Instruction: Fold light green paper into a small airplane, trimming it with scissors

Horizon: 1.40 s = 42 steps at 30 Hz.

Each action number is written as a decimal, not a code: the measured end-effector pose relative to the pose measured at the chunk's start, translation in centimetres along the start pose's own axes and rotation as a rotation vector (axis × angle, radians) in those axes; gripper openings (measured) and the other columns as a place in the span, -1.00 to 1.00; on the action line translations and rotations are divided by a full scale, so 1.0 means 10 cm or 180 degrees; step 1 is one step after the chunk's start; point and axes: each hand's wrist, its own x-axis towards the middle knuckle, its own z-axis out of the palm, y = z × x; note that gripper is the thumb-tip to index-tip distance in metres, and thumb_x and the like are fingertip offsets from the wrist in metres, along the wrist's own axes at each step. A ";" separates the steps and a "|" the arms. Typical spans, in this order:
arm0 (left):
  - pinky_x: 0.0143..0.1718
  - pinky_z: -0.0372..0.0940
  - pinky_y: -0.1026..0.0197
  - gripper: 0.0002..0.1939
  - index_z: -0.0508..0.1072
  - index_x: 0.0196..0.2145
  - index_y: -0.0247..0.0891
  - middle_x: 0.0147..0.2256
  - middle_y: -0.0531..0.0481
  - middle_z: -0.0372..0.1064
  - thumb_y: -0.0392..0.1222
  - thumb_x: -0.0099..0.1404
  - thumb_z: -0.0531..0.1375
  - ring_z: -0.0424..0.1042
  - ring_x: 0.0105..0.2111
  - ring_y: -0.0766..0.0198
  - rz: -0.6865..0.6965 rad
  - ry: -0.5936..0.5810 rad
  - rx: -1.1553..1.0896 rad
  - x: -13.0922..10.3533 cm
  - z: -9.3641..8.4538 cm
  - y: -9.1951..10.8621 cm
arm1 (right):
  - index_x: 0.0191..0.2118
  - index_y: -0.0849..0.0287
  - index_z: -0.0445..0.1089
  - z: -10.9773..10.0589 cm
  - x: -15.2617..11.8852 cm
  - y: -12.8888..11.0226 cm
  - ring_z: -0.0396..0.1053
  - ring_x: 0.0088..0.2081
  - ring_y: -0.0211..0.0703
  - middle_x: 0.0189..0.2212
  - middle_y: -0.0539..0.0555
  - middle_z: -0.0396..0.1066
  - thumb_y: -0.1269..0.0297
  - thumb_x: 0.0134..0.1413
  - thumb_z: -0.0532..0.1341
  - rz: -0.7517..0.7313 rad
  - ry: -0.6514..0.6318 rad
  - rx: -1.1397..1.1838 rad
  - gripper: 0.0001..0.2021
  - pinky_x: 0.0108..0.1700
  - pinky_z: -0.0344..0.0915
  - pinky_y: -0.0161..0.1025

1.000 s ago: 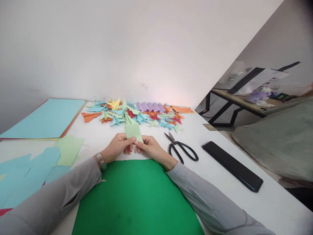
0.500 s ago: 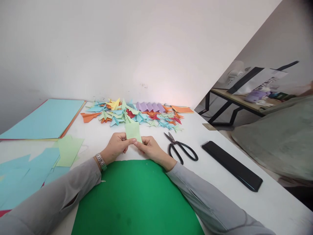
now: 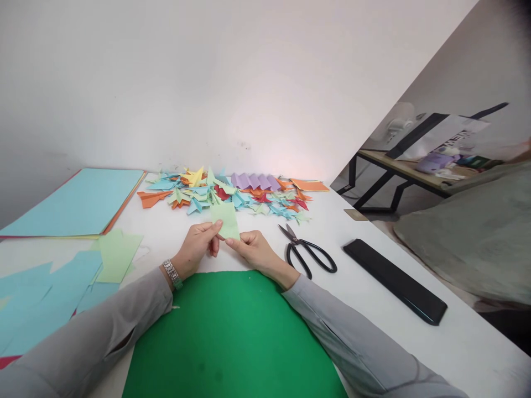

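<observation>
A small light-green sheet of paper (image 3: 228, 221) is held up between my two hands. My left hand (image 3: 199, 246) pinches its left edge, the thumb lying across the front. At the lower right corner, my right hand (image 3: 253, 249) grips the same paper between thumb and fingers. Just behind it lies a heap of folded paper pieces (image 3: 199, 190) in yellow, orange, blue, green and red. Below my wrists spreads a large green sheet (image 3: 236, 331). To the right of my right hand rest black-handled scissors (image 3: 307, 249), their blades apart.
On the left are a stack of large coloured sheets (image 3: 83, 199) and loose blue and green cut pieces (image 3: 53, 298). A black bar-shaped object (image 3: 394, 282) lies near the right table edge. Beyond it, a person in a grey-green garment (image 3: 464, 237) is beside another table (image 3: 406, 168).
My left thumb has moved up along the paper's left edge. The paper has shifted slightly. My right hand stays almost where it was.
</observation>
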 end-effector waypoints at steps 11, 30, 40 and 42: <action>-0.66 0.02 0.33 -0.56 0.22 -0.73 -0.27 -0.81 0.13 0.15 0.06 0.12 0.19 0.11 -0.77 0.46 0.0157 -0.0022 0.0153 0.00 -0.03 -0.02 | -0.75 0.20 0.15 0.01 -0.06 -0.04 -0.04 -0.72 -0.42 -0.82 -0.10 0.10 -0.14 -0.16 0.22 0.0167 -0.0215 -0.0063 -0.49 -0.66 -0.13 -0.36; -0.68 0.02 0.35 -0.63 0.24 -0.70 -0.29 -0.77 0.14 0.18 -0.03 0.03 0.27 0.13 -0.76 0.47 0.0180 -0.0299 0.0275 -0.03 -0.03 0.01 | -0.65 0.24 0.29 -0.01 -0.03 0.03 0.03 -0.69 -0.40 -0.77 -0.09 0.17 -0.12 -0.10 0.20 0.0110 -0.0043 0.0068 -0.54 -0.61 -0.06 -0.36; -0.70 0.00 0.34 -0.54 0.27 -0.74 -0.29 -0.79 0.09 0.19 0.06 0.14 0.16 0.12 -0.78 0.47 0.0048 -0.0125 0.0114 -0.01 -0.02 0.01 | -0.74 0.20 0.25 -0.01 -0.02 -0.01 0.14 -0.69 -0.36 -0.80 -0.04 0.22 -0.20 -0.07 0.12 0.0199 0.0031 0.0183 -0.45 -0.55 0.09 -0.33; -0.70 -0.01 0.34 -0.52 0.26 -0.75 -0.30 -0.80 0.08 0.18 0.09 0.15 0.14 0.12 -0.79 0.47 0.0035 -0.0077 0.0128 -0.01 -0.02 0.02 | -0.74 0.20 0.26 -0.01 -0.02 -0.01 0.14 -0.70 -0.36 -0.80 -0.05 0.22 -0.19 -0.06 0.12 0.0188 0.0034 0.0172 -0.46 -0.55 0.10 -0.34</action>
